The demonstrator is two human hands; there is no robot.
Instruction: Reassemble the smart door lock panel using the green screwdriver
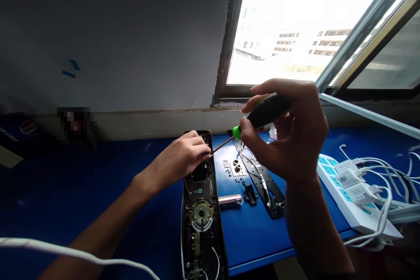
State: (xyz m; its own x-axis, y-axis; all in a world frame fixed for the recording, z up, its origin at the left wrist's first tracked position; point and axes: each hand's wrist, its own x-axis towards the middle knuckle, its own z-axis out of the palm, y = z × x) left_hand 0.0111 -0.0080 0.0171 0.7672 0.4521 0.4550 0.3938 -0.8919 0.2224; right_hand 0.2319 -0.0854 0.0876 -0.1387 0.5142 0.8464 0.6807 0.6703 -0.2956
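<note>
The long, dark, open-topped housing (206, 245) lies on the blue tabletop (249, 236), running from the centre of the frame to its bottom edge. A round metallic part (201, 213) with a dark centre is seated inside it, with a small teal-coloured board (197, 191) above that part.

The left hand (193, 153) is at the upper end of the housing, its fingers bent and close together over the right rim. Whether they grip a small part cannot be determined.

The right hand (292, 135), right of centre, is closed around the black handle of the screwdriver with a green collar (269, 110). The tool is tilted, its thin shaft pointing down and left, the tip beside the left fingertips at the rim.

Right of the housing are a pink, shiny, wrapped cylinder (229, 200), a small black plastic bracket (251, 194), a squarish metal plate (237, 168) and several tiny dark pieces (241, 180). A long black perforated panel (267, 183) with white wires (259, 173) lies beyond them. A white power strip (344, 201) holding white plug adapters (361, 192) occupies the lower right.
</note>
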